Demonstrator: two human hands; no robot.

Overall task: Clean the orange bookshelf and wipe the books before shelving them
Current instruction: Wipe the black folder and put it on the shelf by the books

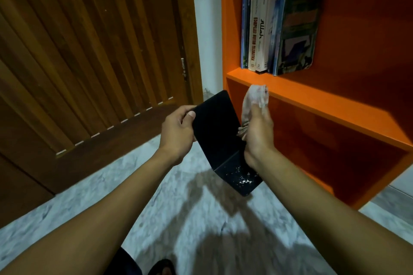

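Note:
My left hand (176, 127) grips the left edge of a black L-shaped bookend (218, 127), thumb on its face. White specks of dirt lie on the bookend's lower flap. My right hand (257, 134) holds a pale crumpled cloth (254, 100) against the bookend's right edge. Both are held in front of the orange bookshelf (312, 98). Several books (279, 29) stand upright on the upper shelf, leaning slightly at the right end.
A brown slatted wooden door (89, 51) fills the left side, with a strip of white wall (207, 29) between it and the shelf. The floor (178, 219) is pale marbled tile. My foot shows at the bottom edge. The lower shelf compartment holds nothing visible.

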